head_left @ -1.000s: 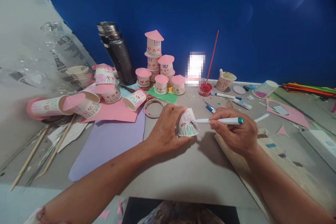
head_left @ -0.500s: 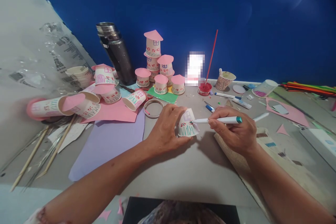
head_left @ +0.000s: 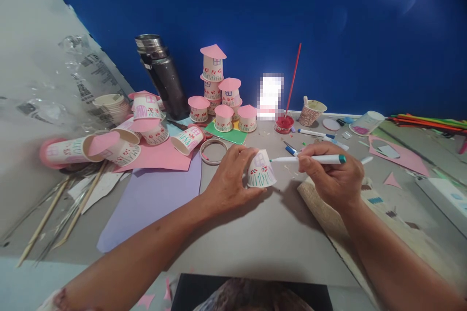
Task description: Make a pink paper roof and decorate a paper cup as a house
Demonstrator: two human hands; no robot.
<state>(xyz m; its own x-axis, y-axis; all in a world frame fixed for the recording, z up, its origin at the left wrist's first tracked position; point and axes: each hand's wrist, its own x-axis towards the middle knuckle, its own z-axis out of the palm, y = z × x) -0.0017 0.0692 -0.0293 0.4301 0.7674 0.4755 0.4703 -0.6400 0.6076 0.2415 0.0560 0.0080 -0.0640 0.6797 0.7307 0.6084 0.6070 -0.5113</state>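
My left hand (head_left: 232, 175) is wrapped round a white paper cup (head_left: 261, 170) that stands upside down on the grey table. A purple window, small red flowers and green grass strokes are drawn on its side. In my right hand (head_left: 332, 170) is a white marker (head_left: 317, 159) with a green end, its tip pointing left near the cup's right edge. The marker's cap (head_left: 366, 160) shows behind that hand. Several decorated cups with pink paper roofs (head_left: 213, 52) are stacked and grouped behind.
A dark flask (head_left: 164, 82) stands at the back left. Purple paper (head_left: 153, 204), a tape roll (head_left: 213, 151) and more cups lie left. A red paint pot (head_left: 284, 124) with a stick stands behind; a cloth (head_left: 328, 218) lies right, beside markers (head_left: 315, 133).
My right hand has moved the marker slightly right and up, and its tip has come away from the flowers. My left hand still holds the cup in nearly the same place.
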